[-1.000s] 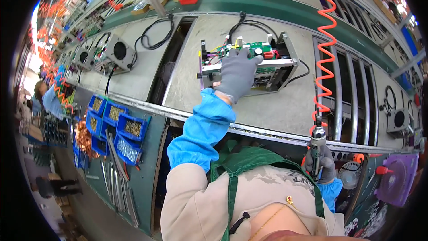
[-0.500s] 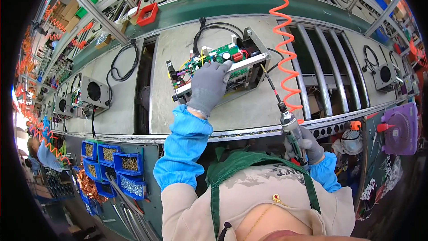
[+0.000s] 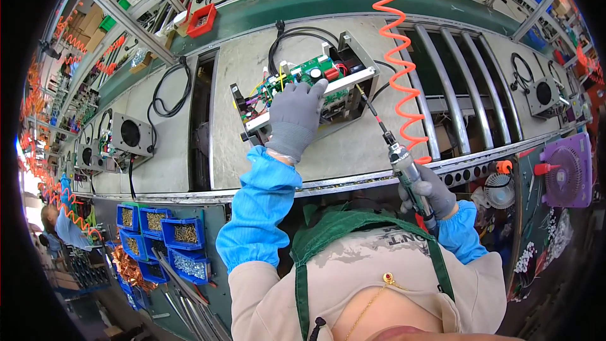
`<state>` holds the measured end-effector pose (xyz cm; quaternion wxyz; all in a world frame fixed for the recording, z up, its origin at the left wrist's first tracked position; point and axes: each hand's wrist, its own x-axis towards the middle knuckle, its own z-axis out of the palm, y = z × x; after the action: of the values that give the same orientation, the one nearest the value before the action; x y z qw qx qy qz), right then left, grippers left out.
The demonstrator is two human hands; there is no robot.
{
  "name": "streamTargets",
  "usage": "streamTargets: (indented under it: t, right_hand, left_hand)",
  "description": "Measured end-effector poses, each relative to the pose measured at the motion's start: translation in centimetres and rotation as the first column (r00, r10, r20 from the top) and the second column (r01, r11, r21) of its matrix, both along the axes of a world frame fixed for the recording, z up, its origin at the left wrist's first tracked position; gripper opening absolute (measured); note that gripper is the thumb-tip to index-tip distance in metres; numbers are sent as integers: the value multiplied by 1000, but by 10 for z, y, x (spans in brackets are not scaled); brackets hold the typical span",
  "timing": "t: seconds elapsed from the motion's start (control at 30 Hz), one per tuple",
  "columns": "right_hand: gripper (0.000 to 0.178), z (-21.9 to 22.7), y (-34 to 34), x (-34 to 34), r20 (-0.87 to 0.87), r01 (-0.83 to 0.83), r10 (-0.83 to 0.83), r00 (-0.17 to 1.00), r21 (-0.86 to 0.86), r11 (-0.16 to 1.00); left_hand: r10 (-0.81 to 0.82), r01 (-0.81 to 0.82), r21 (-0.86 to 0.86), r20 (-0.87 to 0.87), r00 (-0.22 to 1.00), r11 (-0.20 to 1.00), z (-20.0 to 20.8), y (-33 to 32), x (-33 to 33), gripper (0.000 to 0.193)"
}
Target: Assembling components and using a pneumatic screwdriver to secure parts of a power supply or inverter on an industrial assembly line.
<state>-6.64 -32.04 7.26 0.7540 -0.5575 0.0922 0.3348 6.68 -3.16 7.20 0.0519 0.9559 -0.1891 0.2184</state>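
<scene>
An open metal chassis (image 3: 365, 74) with green circuit boards, coloured wires and a black fan lies tilted on the worktable. My gloved left hand (image 3: 295, 117) is closed over its near rail, fingers on the board side. The thumb side is partly hidden. My gloved right hand (image 3: 435, 192) grips a pneumatic screwdriver (image 3: 404, 163) with a long thin bit. The bit points up and left, its tip at the near right end of the chassis. I cannot tell whether a screw sits on the tip. An orange coiled hose (image 3: 404, 76) hangs just beside the driver.
Steel rollers (image 3: 456, 88) lie right of the metal worktable (image 3: 252, 167). Similar units with fans (image 3: 131, 132) stand left, beside black cables. Blue bins (image 3: 185, 232) of screws sit at lower left. A red bin (image 3: 202, 21) is at the back, a purple fan (image 3: 564, 175) at right.
The screwdriver in my right hand has moved slightly left and up, its bit tip still at the chassis end. My left hand keeps its hold. The whole view has shifted a little.
</scene>
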Motion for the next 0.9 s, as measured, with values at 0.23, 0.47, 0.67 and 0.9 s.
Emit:
streamTargets:
  t: [0.23,0.47,0.67,0.9]
  right_hand:
    - [78,-2,3,7,10,-28,29,1000,-60,998]
    - [77,3,1,9,10,-31,33,999,-118,993]
    - [77,34,6,8,-52,-6,0,999,-111,994]
    - [84,41,22,16,-38,28,-27,999,19,999]
  left_hand:
    - [14,-14,-2,-10,1000,1000,4,-3,-1,29]
    - [8,-8,-1,-1,1000,1000,2,-4,1,28]
    - [24,-24,-20,-4,1000,1000,4,-6,0,29]
    - [33,-33,-34,17,999,999,-3,-1,4,29]
